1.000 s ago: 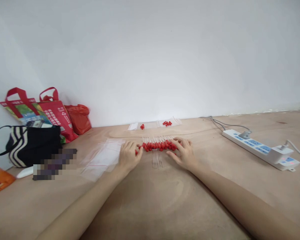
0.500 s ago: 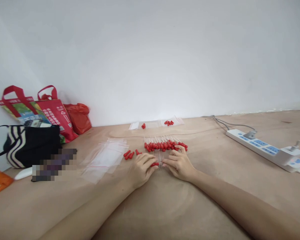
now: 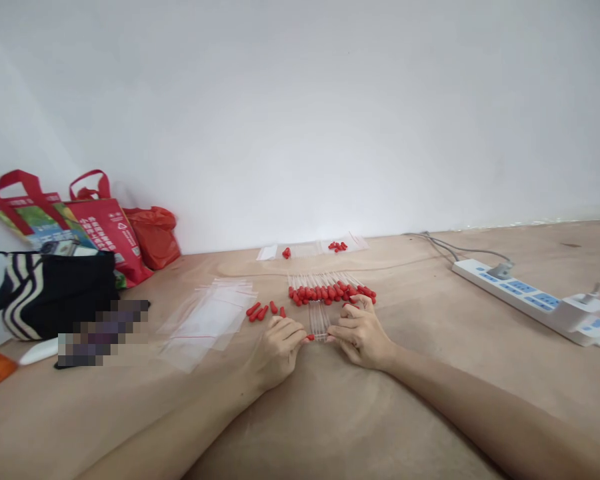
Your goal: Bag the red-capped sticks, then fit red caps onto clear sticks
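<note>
My left hand point(image 3: 280, 348) is closed in a pinch on a red rubber bulb point(image 3: 310, 338), its tip showing past the fingers. Facing it, my right hand point(image 3: 364, 333) pinches what looks like a thin glass dropper tube lying crosswise; its fingers hide most of it. Between and just beyond the hands lie several clear glass tubes point(image 3: 319, 316) side by side. Past them is a row of droppers with red bulbs point(image 3: 325, 292), bulbs toward me, partly touched or overlapped by my right fingers. Loose red bulbs point(image 3: 263, 312) lie beyond my left hand.
Clear zip bags point(image 3: 207, 323) are piled on the left. Near the wall, more small bags point(image 3: 305, 249) have red bulbs on them. A power strip point(image 3: 520, 293) with cords lies right. Far left are a black striped bag point(image 3: 65, 293), red shopping bags point(image 3: 107, 230) and a blurred-out item.
Both hands have come back from the row of droppers toward me and met over the near tubes. My left hand has taken a red bulb. Loose bulbs now show on the left.
</note>
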`<state>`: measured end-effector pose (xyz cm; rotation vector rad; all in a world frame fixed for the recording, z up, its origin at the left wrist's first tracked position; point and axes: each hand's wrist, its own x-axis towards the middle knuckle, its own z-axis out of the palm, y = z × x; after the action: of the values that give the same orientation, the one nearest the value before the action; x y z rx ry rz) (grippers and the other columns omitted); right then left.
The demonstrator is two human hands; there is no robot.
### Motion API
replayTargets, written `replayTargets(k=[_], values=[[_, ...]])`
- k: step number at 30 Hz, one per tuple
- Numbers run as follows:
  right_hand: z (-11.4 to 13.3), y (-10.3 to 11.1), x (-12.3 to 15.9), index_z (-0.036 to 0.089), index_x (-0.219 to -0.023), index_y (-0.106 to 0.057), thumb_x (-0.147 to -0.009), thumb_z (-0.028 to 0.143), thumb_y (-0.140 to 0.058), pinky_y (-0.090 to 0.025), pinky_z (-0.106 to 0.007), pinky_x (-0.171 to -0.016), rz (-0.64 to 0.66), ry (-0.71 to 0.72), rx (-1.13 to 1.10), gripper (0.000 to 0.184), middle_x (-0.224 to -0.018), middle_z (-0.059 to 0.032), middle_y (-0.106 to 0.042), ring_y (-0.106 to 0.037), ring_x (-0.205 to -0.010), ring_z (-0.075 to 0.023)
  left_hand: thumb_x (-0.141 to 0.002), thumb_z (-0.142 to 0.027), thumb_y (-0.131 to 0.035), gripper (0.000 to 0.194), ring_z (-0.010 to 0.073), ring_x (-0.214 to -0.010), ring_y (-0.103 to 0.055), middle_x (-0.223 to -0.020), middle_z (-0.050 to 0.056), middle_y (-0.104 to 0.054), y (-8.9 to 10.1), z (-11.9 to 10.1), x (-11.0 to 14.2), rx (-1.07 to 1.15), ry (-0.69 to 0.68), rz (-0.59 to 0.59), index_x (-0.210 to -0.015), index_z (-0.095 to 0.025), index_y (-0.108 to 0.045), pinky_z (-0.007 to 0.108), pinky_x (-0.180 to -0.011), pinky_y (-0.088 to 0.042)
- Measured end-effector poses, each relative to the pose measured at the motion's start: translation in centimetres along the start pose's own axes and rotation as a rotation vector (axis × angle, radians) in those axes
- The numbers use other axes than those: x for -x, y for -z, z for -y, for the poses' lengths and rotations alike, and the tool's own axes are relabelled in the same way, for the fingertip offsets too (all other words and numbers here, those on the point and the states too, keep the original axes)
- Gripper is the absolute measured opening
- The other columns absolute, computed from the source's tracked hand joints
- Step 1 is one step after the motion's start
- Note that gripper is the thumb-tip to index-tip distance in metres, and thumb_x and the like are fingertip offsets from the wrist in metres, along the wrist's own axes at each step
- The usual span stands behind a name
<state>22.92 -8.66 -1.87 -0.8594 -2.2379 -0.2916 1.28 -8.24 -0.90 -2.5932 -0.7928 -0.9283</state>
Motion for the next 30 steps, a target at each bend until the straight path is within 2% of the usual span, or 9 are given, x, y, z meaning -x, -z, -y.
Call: replayTargets(k=[3,6,10,12,18,24,30], values=[[-1.0,0.1,0.3,0.023,-0.069,-0.065,-0.084,0.029,-0.042,-0.021,-0.037,-0.084,-0.037,-0.103,0.031,0.028,-0.056,0.0006,-0.058,-0.046,-0.067,-0.0132,-0.085,-0.017,-0.04,0.019,0.0148,-0.071,-0.056,-0.074,0.003,-0.062,0.4,1.3,0.8,-0.017,0.107,-0.082,-0.074,-0.018,-0.055,0.03,-0.067,-0.042],[-1.6,-0.3,0.4,0.024,-0.08,-0.067,-0.084,0.028,-0.043,-0.023,-0.033,-0.078,-0.065,-0.256,0.1,0.025,-0.065,-0.001,-0.063,-0.047,-0.067,-0.0128,-0.085,-0.02,-0.04,0.018,0.0149,-0.076,-0.056,-0.08,0.004,-0.058,0.8,2.7,1.5,-0.007,0.252,-0.16,-0.085,-0.02,-0.058,0.029,-0.069,-0.046],[-1.4,-0.9,0.3,0.025,-0.094,-0.064,-0.079,0.017,-0.043,-0.022,-0.031,-0.072,-0.018,-0.325,0.154,0.026,-0.069,-0.001,-0.064,-0.049,-0.07,-0.0132,-0.084,-0.022,-0.038,0.024,0.0148,-0.075,-0.055,-0.082,0.005,-0.052,1.2,4.3,1.5,-0.008,0.429,-0.208,-0.094,-0.018,-0.06,0.028,-0.068,-0.048],[-1.2,-0.9,0.3,0.024,-0.091,-0.063,-0.075,0.014,-0.044,-0.021,-0.031,-0.071,0.001,-0.346,0.162,0.027,-0.071,-0.0004,-0.065,-0.05,-0.071,-0.0133,-0.082,-0.023,-0.039,0.025,0.0151,-0.073,-0.055,-0.081,0.006,-0.053,1.6,5.2,1.1,-0.005,0.522,-0.186,-0.095,-0.017,-0.06,0.029,-0.066,-0.048],[-1.1,-0.9,0.2,0.019,-0.073,-0.058,-0.069,0.016,-0.046,-0.02,-0.03,-0.068,0.034,-0.386,0.205,0.013,-0.063,0.0,-0.062,-0.05,-0.064,-0.0137,-0.072,-0.031,-0.048,0.029,0.0136,-0.059,-0.053,-0.075,0.001,-0.059,2.8,8.5,0.4,-0.04,0.829,-0.026,-0.096,-0.016,-0.054,0.025,-0.055,-0.043],[-0.4,-2.1,-0.9,0.017,-0.068,-0.051,-0.07,0.012,-0.042,-0.018,-0.031,-0.065,0.055,-0.417,0.325,0.011,-0.062,-0.0012,-0.061,-0.05,-0.058,-0.0132,-0.07,-0.04,-0.05,0.028,0.0138,-0.059,-0.052,-0.071,-0.001,-0.061,2.9,9.5,0.8,-0.057,0.897,0.098,-0.088,-0.019,-0.052,0.024,-0.055,-0.039],[0.2,-2.5,-1.5,0.017,-0.073,-0.053,-0.073,0.015,-0.042,-0.017,-0.032,-0.065,0.116,-0.461,0.338,0.011,-0.068,-0.0029,-0.063,-0.051,-0.06,-0.0151,-0.069,-0.043,-0.051,0.027,0.0142,-0.062,-0.054,-0.072,0.0,-0.062,3.1,9.1,1.3,-0.053,0.898,0.098,-0.082,-0.02,-0.052,0.023,-0.056,-0.039]])
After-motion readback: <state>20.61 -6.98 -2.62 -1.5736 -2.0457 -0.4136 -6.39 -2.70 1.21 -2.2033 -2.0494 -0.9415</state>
